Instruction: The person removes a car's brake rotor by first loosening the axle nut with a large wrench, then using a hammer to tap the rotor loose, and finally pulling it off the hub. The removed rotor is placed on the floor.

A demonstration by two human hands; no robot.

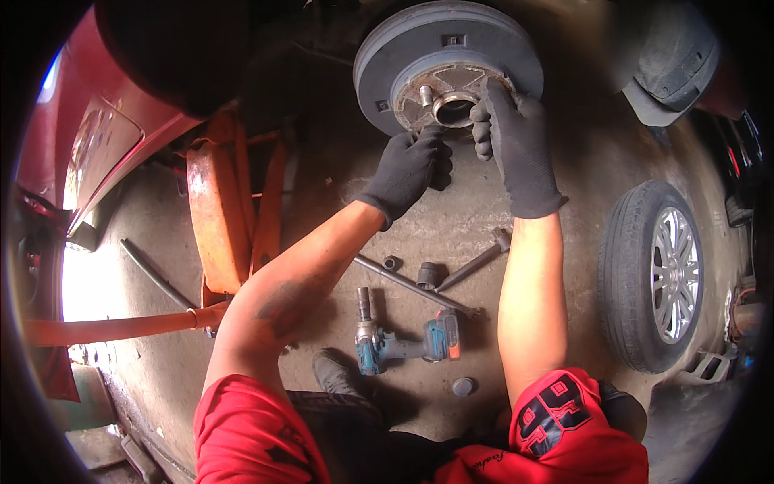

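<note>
In front of me is a grey brake drum (387, 64) with a rusty wheel hub (411, 87) at its centre. A stud (426, 97) sticks out beside the hub's round central opening. My left hand (411, 165), in a dark glove, is closed at the hub's lower edge; whatever its fingers pinch is hidden. On the right side of the opening, my right hand (512, 133), also gloved, has its fingers curled against the hub. Its upper fingertips lie on the hub face.
Below my hands lie a blue cordless impact wrench (395, 347), a long metal bar (415, 282), loose sockets (428, 275) and a round cap (463, 386). A wheel with tyre (637, 274) stands at right. An orange jack (218, 218) is at left by a red car (129, 137).
</note>
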